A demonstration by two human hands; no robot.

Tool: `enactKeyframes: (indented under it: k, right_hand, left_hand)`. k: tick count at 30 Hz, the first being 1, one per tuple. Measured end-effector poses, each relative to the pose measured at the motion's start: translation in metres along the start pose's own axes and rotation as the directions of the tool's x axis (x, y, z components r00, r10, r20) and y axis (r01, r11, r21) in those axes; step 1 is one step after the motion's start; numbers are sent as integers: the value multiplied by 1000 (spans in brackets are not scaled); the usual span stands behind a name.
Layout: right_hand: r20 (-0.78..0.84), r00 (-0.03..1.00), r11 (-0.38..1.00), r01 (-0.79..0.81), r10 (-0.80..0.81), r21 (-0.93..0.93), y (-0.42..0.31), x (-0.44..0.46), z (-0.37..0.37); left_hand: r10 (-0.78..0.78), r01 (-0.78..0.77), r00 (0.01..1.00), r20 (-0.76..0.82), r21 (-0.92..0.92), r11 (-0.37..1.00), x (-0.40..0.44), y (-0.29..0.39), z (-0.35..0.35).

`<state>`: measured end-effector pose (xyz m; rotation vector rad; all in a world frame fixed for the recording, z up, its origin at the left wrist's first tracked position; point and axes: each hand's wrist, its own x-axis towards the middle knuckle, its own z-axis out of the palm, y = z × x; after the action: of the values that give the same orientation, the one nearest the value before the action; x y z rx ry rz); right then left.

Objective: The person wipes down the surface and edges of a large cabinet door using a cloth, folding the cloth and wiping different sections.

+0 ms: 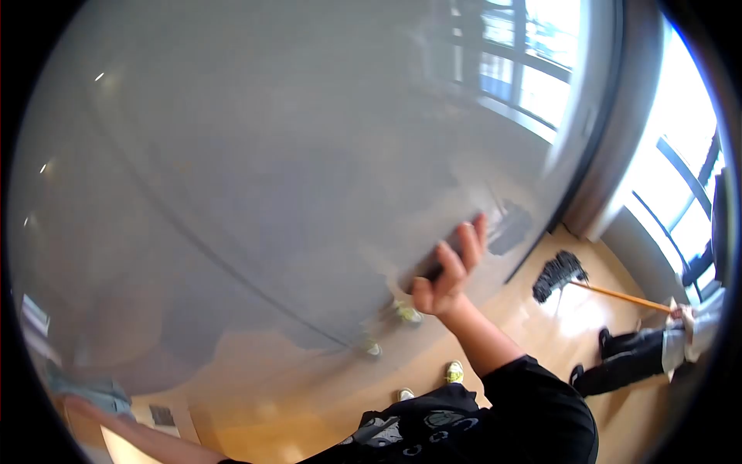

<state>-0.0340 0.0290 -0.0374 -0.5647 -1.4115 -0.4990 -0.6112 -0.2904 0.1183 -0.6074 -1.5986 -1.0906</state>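
Head camera: at eight o'clock, near the rim of the round view, the person's left hand [76, 404] lies at a rumpled pale blue-grey cloth [100, 392]; it is blurred, and I cannot tell whether its fingers are spread or gripping the fabric. From there a broad, glossy grey panel [270, 155] fills the view from nine o'clock round to one, its surface mirroring small bright lights toward ten o'clock and a paned window toward one. A thin dark line [209, 243] slants across it toward six o'clock. At five to six o'clock, a black T-shirt with a pale print [444, 421] and a pair of white-and-yellow sneakers [454, 373] show above a light wooden floor [533, 332]. At four o'clock from the centre, the right hand [448, 282] is raised before the panel, fingers parted and bent; I cannot tell whether the dark shape behind them is held or mirrored, or whether they touch the surface. Farther right, just past three o'clock, stands a black shaggy mop head [558, 276] on an orange handle, held by another person [630, 359] in black trousers at four o'clock.
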Motion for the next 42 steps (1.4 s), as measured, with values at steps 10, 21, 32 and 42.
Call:
enactKeyframes:
  k: [10, 21, 32, 42]
  right_hand:
    - [169, 985, 994, -37, 19, 101, 53, 40, 12]
    - [76, 993, 954, -67, 93, -293, 405, 76, -11]
    - [0, 999, 956, 44, -46, -290, 466, 82, 29]
    - [-12, 997, 987, 73, -75, -143, 397, 55, -7]
  left_hand:
    - [362, -364, 929, -76, -16, 931, -23, 235, 26]
    - [360, -361, 933, -24, -68, 930, -91, 483, 150]
    - [317, -312, 943, 106, -55, 948, -199, 680, 159]
    - [516, -467, 852, 90, -316, 826, -287, 706, 115]
